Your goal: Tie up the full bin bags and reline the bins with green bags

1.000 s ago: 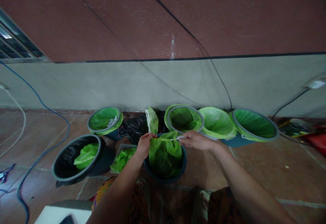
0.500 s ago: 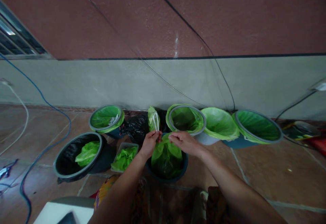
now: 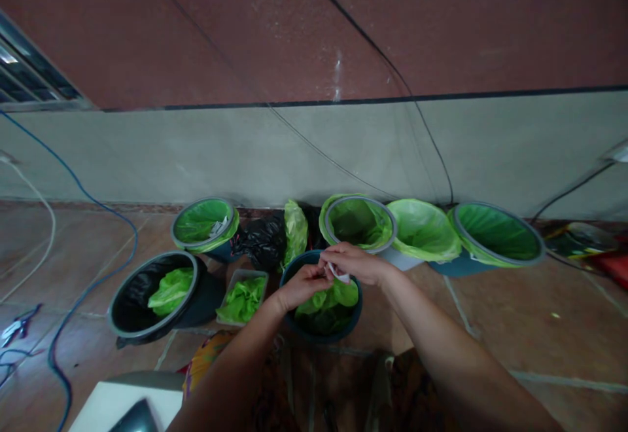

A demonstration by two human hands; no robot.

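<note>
Over a dark blue bin [image 3: 289, 324], both of my hands meet at the tied neck of a green plastic bag [image 3: 326, 311] that lies inside it. My left hand [image 3: 307, 286] has its fingers pinched on the white drawstring. From the right, my right hand [image 3: 350, 263] is closed on the same white drawstring [image 3: 339, 275], a loop of which shows below its fingers. The bag's neck is partly hidden by the hands.
Several bins with green liners stand along the wall, such as a grey-rimmed bin [image 3: 360, 249]. A black bin [image 3: 118, 317], a clear tray [image 3: 265, 288] with green plastic, a black bag [image 3: 265, 239] and a blue cable [image 3: 76, 291] are to the left.
My hands have come together and slightly lower, with my right hand now over the drawstring. The green bag, earlier pulled up between the hands, has sunk into the bin. The view shifted slightly.
</note>
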